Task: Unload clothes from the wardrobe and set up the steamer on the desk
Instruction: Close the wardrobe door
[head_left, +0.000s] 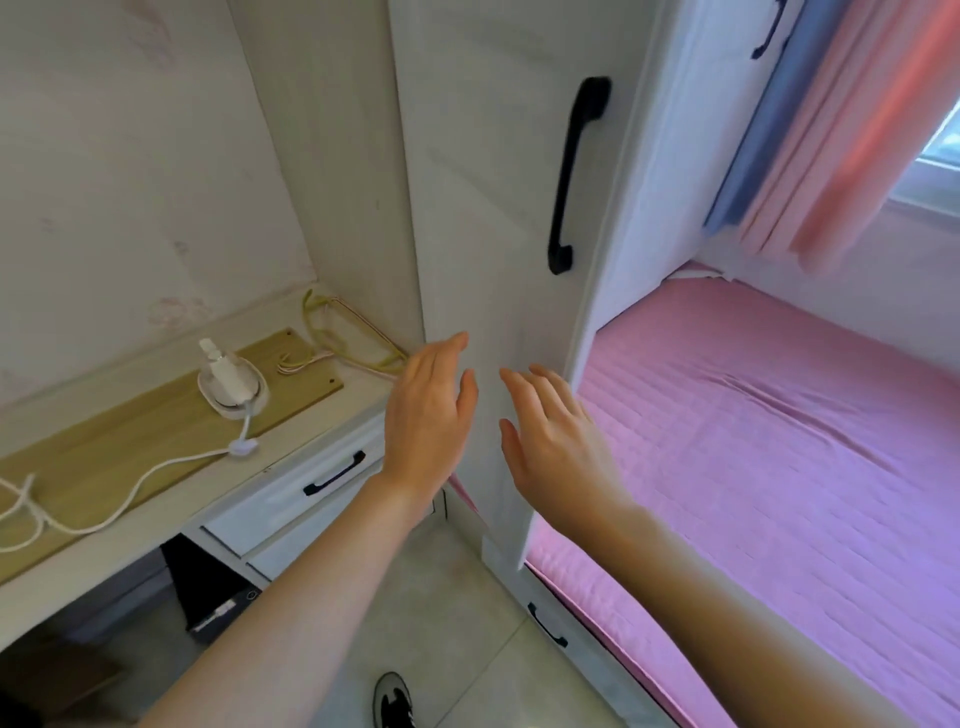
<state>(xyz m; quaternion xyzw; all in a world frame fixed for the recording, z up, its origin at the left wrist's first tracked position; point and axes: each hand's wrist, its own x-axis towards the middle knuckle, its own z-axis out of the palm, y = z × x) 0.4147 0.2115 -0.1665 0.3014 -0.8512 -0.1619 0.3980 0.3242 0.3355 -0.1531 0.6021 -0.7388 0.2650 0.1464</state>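
Note:
A tall white wardrobe door (493, 182) with a black handle (576, 171) stands closed in front of me. My left hand (431, 415) and my right hand (556, 441) are raised side by side before the door's lower part, fingers straight, holding nothing; whether they touch the door is unclear. The white steamer (228, 379) sits on the desk (156, 431) at the left, its white cord (130, 493) trailing toward the desk's front left. No clothes are visible.
Yellow-green hangers (353, 338) lie at the desk's back corner against the wardrobe. A drawer with a black handle (335, 473) is under the desk. A bed with a pink sheet (779, 441) fills the right; pink and blue curtains (831, 130) hang above it.

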